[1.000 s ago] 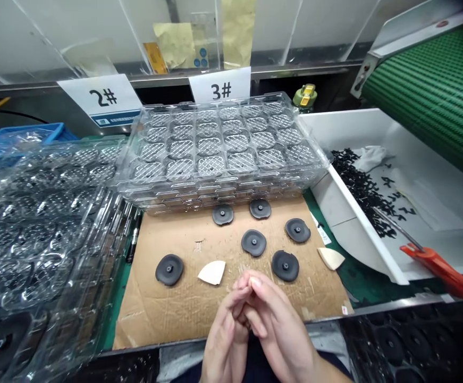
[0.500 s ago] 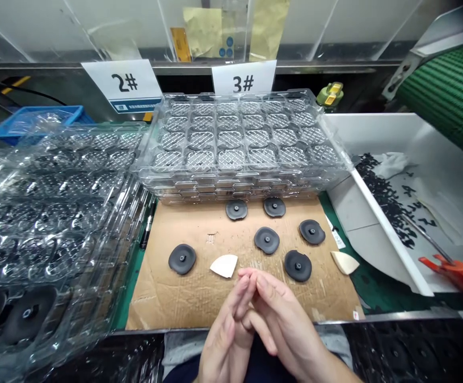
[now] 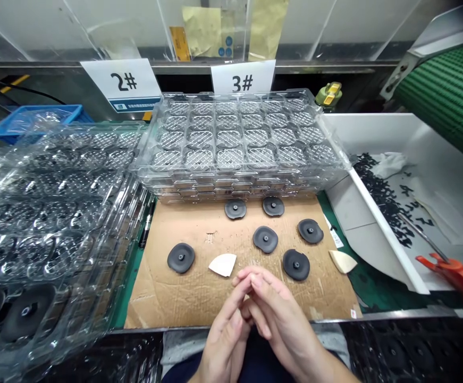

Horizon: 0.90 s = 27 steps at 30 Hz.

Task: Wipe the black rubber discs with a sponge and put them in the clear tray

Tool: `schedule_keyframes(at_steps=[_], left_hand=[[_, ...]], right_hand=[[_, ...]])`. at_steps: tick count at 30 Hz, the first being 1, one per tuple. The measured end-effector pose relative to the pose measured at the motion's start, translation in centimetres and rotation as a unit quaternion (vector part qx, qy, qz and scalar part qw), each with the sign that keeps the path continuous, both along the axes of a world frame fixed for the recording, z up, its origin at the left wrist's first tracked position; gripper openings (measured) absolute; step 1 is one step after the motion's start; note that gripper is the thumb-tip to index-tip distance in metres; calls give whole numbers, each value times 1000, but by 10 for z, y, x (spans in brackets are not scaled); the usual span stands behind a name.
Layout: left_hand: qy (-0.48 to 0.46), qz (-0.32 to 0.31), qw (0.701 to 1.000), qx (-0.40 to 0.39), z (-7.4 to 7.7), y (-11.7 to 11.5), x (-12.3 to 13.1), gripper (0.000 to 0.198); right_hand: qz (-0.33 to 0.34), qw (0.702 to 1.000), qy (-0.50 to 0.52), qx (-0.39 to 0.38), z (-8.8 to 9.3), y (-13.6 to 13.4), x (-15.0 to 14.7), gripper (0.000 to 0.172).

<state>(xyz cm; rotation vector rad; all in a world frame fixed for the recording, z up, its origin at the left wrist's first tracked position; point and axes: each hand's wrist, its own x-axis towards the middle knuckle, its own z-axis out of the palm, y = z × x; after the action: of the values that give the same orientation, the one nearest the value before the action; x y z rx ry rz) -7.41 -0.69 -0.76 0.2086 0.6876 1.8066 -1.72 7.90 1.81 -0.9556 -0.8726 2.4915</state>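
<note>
"How are the hands?"

"Your left hand [image 3: 225, 332] and right hand [image 3: 281, 319] are both unclenched, fingers loosely bent, their tips meeting each other above the near edge of the cardboard [image 3: 167, 306]. Twelve o'clock is straight ahead of them."

"What sits nearest?"

"A white wedge [image 3: 222, 264], flat on the cardboard at your eleven, just beyond your fingertips and apart from them. A second wedge [image 3: 342, 261] lies at your two, by the cardboard's right edge."

"And the discs?"

"You have six black discs [image 3: 265, 239] spread over the cardboard, each with a small knob facing up: one at ten, one just before twelve, two just past twelve, and two between one and two. None of them touches you."

"Further out?"

"At twelve, a stack of clear trays [image 3: 230, 158] rises at the cardboard's far edge. More trays [image 3: 59, 213] pile up at your ten, with a black pen [image 3: 146, 229] beside them. Between one and two, a white bin [image 3: 389, 234] holds small black pieces [image 3: 380, 199]. Near three, you'll see a red-handled tool [image 3: 450, 272]. Green counter [image 3: 378, 294] shows between the cardboard and that bin."
</note>
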Motion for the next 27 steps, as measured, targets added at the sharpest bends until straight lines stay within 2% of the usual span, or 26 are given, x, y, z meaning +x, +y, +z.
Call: schedule_keyframes(at_steps=[9,12,16,20,27], left_hand=[[18,-29,999,18,-3,4,2,36],[1,-66,997,33,-3,4,0,37],[-35,-131,986,97,-7,6,2,40],[-56,-137,974,171,-11,10,7,44],[-41,-149,985,72,-4,10,7,45]], right_hand=[[-15,1000,21,-7,-2,3,6,17],[-23,999,43,-8,1,4,7,15],[-54,998,35,0,3,5,9,13],[-67,998,22,0,0,6,11,13],[-71,995,33,-55,-7,6,19,12]])
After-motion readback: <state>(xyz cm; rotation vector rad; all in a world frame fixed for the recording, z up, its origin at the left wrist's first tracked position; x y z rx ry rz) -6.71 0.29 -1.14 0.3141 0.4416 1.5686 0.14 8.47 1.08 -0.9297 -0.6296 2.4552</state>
